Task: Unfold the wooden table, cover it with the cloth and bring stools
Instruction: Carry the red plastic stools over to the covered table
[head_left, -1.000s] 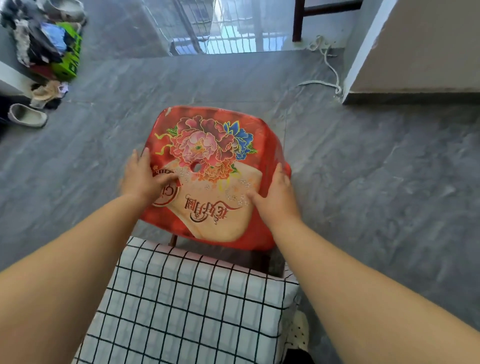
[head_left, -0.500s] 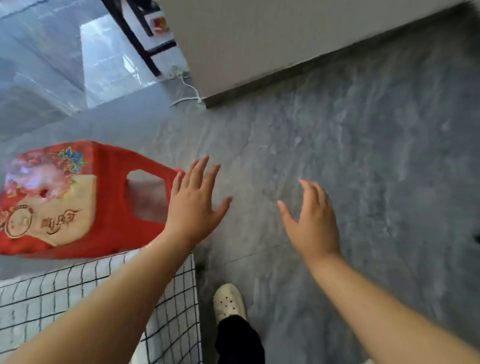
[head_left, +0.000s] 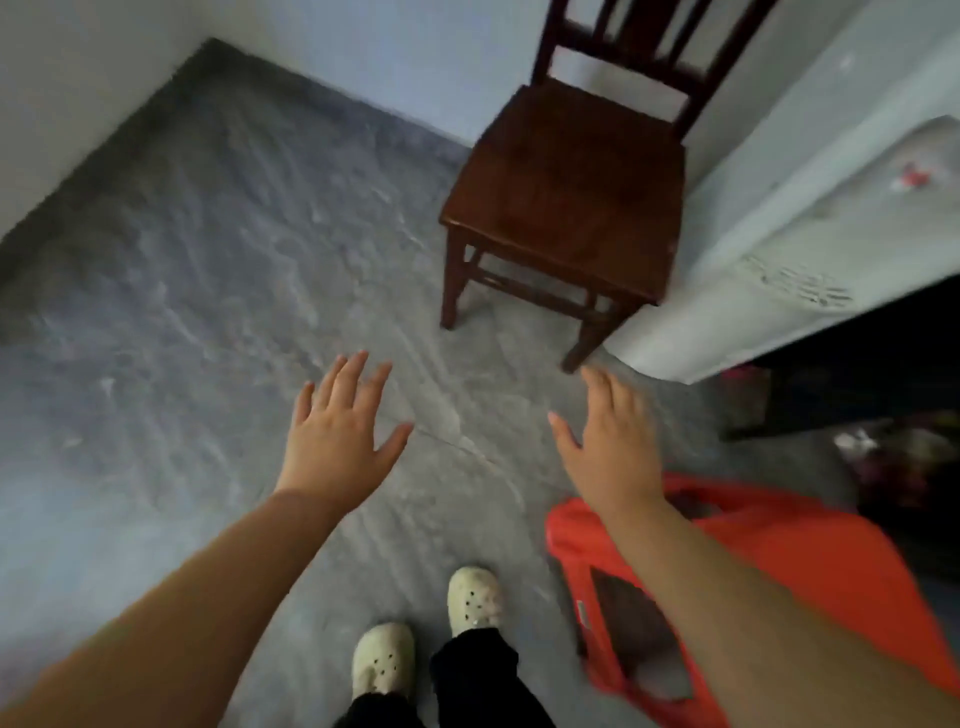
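Mostly grey marbled floor (head_left: 182, 312), filling the whole left and middle of the frame, all a bit smeared with motion blur. Pale wall (head_left: 78, 62) across the upper left and top, meeting the floor in a corner at the upper left.

Down the right edge, a big white something (head_left: 810, 208) with a raised pattern near its lower edge. Cloth or hard surface, can't tell through the blur. Dark jumble (head_left: 909, 467) under it at the middle right, too murky to name.

Upper right of centre: dark brown wooden chair (head_left: 566, 197), standing upright on the floor, slatted back toward the top edge, its right side tucked just beside that white thing.

Lower right: red plastic stool (head_left: 810, 561), a cutout showing in the side that faces the middle of the frame. Upright or tipped, hard to say. Right forearm (head_left: 779, 623) crossing in front of it, left forearm (head_left: 182, 597) coming up from the lower left corner.

Left hand (head_left: 337, 441) at centre, palm down, fingers straight and fanned out, holding nothing. Right hand (head_left: 608, 452) just right of centre, same deal: flat, fingers out, nothing in it, past the stool and not touching it. Both hovering over bare floor, short of the chair's front legs.

Bottom centre: black trouser legs (head_left: 472, 670) and two cream clogs (head_left: 475, 597) with little holes, planted on the floor between the arms.
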